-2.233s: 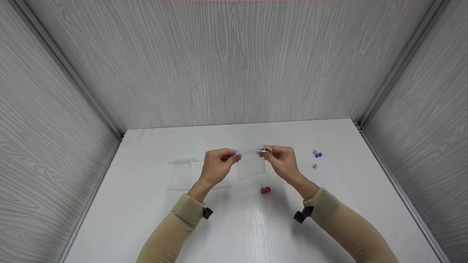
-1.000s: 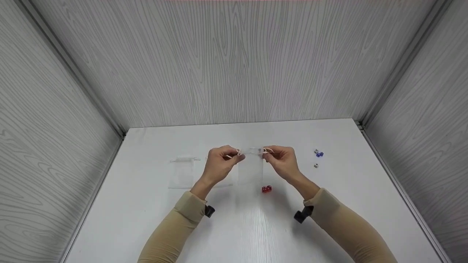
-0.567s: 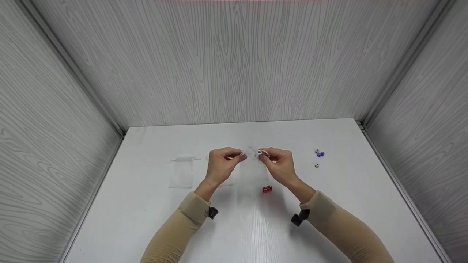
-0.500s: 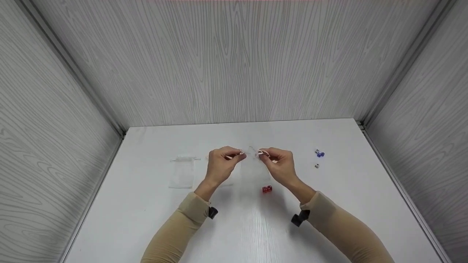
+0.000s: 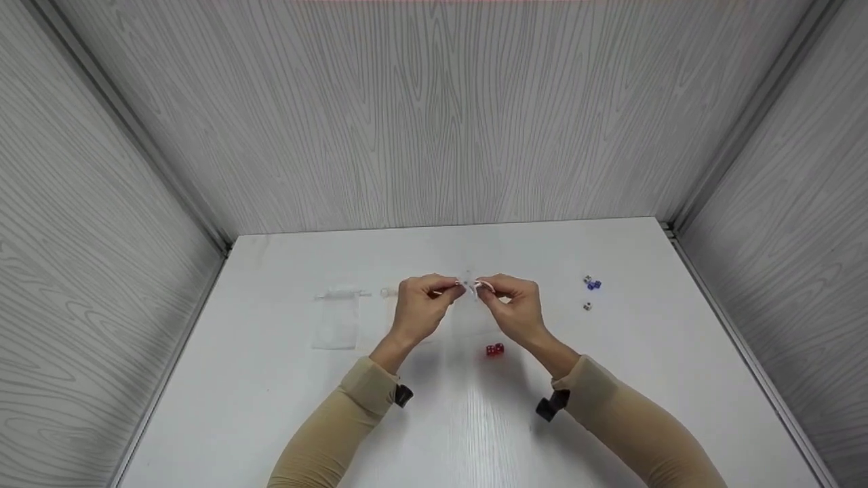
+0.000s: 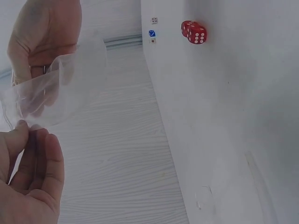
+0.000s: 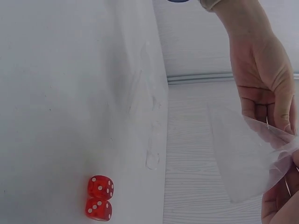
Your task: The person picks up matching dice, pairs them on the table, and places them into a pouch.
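In the head view, both hands hold a small sheer white drawstring pouch (image 5: 472, 320) above the table's middle. My left hand (image 5: 422, 306) pinches the left side of its mouth between thumb and fingers. On the opposite side, my right hand (image 5: 517, 308) pinches the mouth and a white cord loop. The pouch body hangs below the hands, and the wrist views show its see-through fabric (image 7: 236, 158). Two red dice (image 5: 495, 350) lie on the table just below the pouch, side by side.
A second sheer pouch (image 5: 337, 322) lies flat at the left. Another pouch with a pale cord loop (image 5: 388, 292) is partly hidden behind my left hand. Several small blue and white dice (image 5: 593, 285) lie at the right. Grey wood-grain panels (image 5: 434, 115) surround the white table.
My hands have come closer together, the left one moving right. The pouch's mouth, stretched wide earlier, is now narrower between the fingers. The dice have stayed in place.
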`<state>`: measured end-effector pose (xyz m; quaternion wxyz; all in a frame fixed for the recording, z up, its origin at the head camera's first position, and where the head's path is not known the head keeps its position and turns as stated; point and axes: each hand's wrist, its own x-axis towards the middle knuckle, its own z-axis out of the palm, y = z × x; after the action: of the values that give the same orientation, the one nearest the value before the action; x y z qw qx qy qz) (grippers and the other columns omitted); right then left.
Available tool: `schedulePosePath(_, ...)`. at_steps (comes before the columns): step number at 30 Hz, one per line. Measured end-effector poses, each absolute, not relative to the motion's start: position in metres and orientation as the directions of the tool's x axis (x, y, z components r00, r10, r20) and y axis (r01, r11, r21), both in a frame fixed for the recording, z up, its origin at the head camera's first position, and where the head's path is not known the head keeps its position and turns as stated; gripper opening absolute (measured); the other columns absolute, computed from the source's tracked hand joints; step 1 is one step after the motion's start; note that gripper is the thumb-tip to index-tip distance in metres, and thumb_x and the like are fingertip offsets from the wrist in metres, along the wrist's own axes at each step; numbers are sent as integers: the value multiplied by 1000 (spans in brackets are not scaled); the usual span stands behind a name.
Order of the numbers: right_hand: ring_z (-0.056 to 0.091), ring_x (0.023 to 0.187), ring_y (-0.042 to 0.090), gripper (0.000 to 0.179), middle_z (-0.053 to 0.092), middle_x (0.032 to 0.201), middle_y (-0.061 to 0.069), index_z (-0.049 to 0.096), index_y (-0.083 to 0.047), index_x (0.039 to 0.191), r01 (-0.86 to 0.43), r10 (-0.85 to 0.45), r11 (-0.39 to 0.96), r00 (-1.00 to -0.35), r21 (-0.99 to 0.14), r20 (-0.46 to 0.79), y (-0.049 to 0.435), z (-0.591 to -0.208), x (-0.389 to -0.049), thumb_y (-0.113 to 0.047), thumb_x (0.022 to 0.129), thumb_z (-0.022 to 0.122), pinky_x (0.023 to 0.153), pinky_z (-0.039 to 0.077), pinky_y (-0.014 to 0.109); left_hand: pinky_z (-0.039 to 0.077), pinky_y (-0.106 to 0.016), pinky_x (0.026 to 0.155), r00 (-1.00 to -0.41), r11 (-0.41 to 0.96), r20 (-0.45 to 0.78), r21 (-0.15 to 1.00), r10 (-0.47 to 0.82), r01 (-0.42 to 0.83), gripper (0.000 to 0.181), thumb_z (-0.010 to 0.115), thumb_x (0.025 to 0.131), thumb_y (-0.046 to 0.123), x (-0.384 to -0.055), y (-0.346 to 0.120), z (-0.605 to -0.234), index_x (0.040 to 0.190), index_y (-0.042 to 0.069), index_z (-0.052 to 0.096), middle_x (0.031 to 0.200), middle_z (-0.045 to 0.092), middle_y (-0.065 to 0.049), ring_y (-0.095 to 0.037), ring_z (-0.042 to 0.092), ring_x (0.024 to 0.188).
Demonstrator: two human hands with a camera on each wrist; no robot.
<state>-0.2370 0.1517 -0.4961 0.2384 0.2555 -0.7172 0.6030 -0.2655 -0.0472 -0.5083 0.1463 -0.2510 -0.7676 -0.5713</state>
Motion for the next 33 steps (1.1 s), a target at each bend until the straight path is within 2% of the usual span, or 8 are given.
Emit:
schedulePosePath(8, 70, 78, 8, 12, 74, 86, 31, 77, 14, 96, -646, 12, 109, -759, -755, 651, 157, -501, -238, 21, 88, 71, 72, 57, 17, 58, -19, 66, -860, 191, 487, 839, 155, 510, 9, 80, 94, 5, -264, -50, -512, 102, 3, 84, 92, 81, -7, -31, 78, 78)
schedulePosePath(11, 70, 78, 8, 12, 73, 86, 31, 77, 14, 96, -652, 25, 104, -753, -751, 658, 157, -502, -237, 21, 88, 71, 72, 58, 17, 58, -19, 67, -858, 185, 485, 840, 167, 511, 8, 80, 96, 9, -264, -49, -510, 102, 6, 85, 92, 81, -4, -28, 78, 79)
schedulePosePath(14, 70, 79, 9, 14, 75, 87, 28, 78, 14, 98, -659, -24, 114, -750, -743, 661, 154, -505, -236, 21, 89, 70, 73, 59, 21, 59, -21, 69, -849, 196, 488, 829, 201, 523, 9, 80, 97, 13, -264, -47, -510, 103, 9, 85, 92, 82, -1, -21, 77, 79)
schedulePosePath(19, 71, 80, 9, 14, 76, 88, 26, 79, 12, 100, -631, -65, 135, -775, -764, 628, 152, -509, -234, 19, 90, 71, 74, 58, 20, 62, -25, 69, -851, 230, 483, 821, 207, 522, 13, 80, 97, 13, -263, -52, -512, 104, 3, 84, 92, 82, -2, -17, 78, 79)
schedulePosePath(23, 75, 82, 19, 18, 78, 94, 25, 78, 12, 105, -593, -77, 139, -805, -793, 589, 161, -511, -234, 19, 91, 70, 75, 58, 18, 62, -25, 70, -853, 262, 484, 812, 196, 521, 13, 79, 97, 13, -263, -63, -515, 105, 5, 84, 93, 82, -1, -15, 77, 79)
schedulePosePath(26, 77, 85, 35, 21, 77, 100, 29, 75, 14, 112, -562, -118, 145, -827, -814, 550, 171, -514, -234, 19, 93, 67, 77, 59, 18, 62, -25, 70, -835, 280, 515, 787, 191, 550, 10, 80, 96, 12, -263, -70, -517, 104, 7, 85, 94, 82, 0, -12, 76, 79)
schedulePosePath(29, 76, 92, 42, 24, 77, 105, 29, 74, 13, 117, -523, -165, 176, -851, -834, 498, 182, -518, -234, 15, 95, 66, 78, 59, 21, 62, -25, 70, -803, 302, 567, 745, 183, 595, 9, 81, 95, 9, -262, -75, -520, 102, 7, 85, 94, 82, -1, -13, 76, 78)
schedulePosePath(33, 75, 97, 36, 24, 78, 109, 25, 76, 8, 118, -474, -210, 242, -877, -847, 431, 194, -524, -233, 10, 95, 71, 79, 60, 27, 63, -26, 74, -757, 312, 627, 693, 185, 650, 8, 81, 94, 6, -261, -79, -523, 102, 6, 85, 93, 81, -2, -14, 77, 81)
